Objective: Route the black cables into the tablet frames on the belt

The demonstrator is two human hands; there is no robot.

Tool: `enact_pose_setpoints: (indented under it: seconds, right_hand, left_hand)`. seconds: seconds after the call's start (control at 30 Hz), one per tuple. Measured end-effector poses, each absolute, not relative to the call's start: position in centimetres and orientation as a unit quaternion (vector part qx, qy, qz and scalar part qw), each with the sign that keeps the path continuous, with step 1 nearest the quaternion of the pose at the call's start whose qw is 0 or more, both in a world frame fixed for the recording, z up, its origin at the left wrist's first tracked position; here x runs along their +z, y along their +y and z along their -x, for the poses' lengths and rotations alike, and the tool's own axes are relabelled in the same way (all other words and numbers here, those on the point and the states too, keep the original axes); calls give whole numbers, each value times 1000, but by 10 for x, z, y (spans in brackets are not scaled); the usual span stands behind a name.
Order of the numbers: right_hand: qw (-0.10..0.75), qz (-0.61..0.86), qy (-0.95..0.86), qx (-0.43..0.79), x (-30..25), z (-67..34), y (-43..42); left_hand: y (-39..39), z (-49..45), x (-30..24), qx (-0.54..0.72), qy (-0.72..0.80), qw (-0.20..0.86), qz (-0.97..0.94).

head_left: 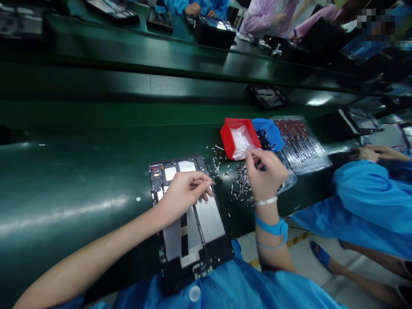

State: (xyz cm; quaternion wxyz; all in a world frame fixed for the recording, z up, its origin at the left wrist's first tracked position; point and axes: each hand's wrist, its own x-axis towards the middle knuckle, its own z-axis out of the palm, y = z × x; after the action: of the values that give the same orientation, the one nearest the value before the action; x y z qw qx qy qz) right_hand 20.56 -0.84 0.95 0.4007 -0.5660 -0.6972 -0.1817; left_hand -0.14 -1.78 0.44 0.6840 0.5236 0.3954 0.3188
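Observation:
An opened tablet (210, 214) lies at the bench's near edge, its silver panels and dark lower board exposed. Over its upper part is my left hand (193, 186), thumb and fingers pinched together; a tiny dark bit shows at the tips, too small to name. My right hand (268, 171), fingers closed in a pinch, is at the front of a red bin (228, 139) with a clear plastic bag (241, 141) in it. What those fingertips hold, if anything, cannot be made out. Below it lies a heap of small dark parts (240, 182), with white slivers (217, 161) scattered beside it.
A blue bin (278, 137) of black parts adjoins the red one, then a clear tray (302, 146) of rowed components. Another device (268, 96) lies farther back. Co-workers sit across the bench, and one in a blue sleeve (370, 184) is on my right.

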Motion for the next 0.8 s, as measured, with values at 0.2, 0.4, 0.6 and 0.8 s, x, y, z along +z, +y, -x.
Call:
enact_pose_setpoints:
  seconds: [0.2,0.4,0.6,0.8]
  right_hand:
    - [360,468,-796,-130,24,-196,-17]
    - [355,376,-852,-82,24,-157,-40]
    - [436,452,-746,221,26,-124,-39]
    - [324,496,-552,587,14,-89,-35]
  left_hand:
    - [-19,0,8,327,389,699,-502]
    - [-30,19,22,345,375,668,-542]
    - [-75,95,20,464,531,411,-578]
    - [-116,123,-29,464,549,207,-664]
